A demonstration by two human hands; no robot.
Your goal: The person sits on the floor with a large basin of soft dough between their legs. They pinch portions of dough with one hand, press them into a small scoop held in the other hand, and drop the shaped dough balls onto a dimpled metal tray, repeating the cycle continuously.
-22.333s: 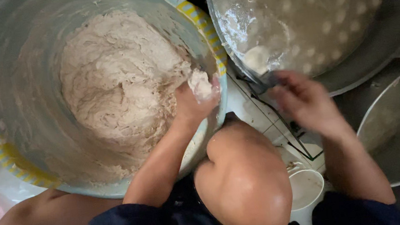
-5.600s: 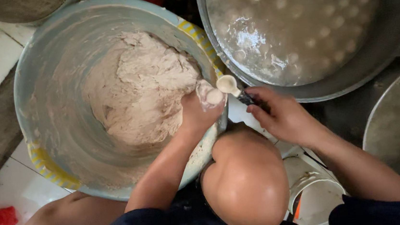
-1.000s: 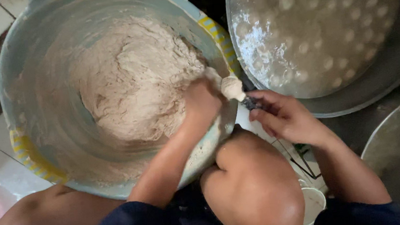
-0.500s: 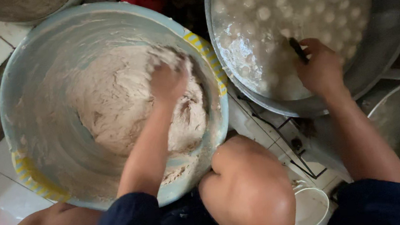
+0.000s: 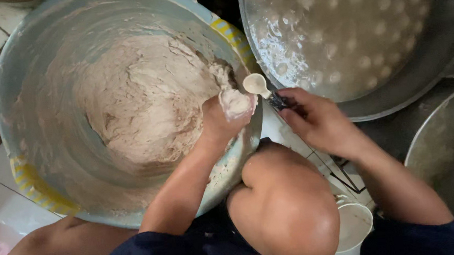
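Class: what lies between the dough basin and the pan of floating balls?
In the head view, the spoon in the right hand, beside the dough lump squeezed by the left hand.

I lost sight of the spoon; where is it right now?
In the head view, the spoon is in the right hand, its bowl beside the left hand's dough lump, between basin and pan.

spoon handle (image 5: 279, 102): hidden in right hand (image 5: 319, 122) | pan (image 5: 453, 151): cropped, contents perhaps blurred
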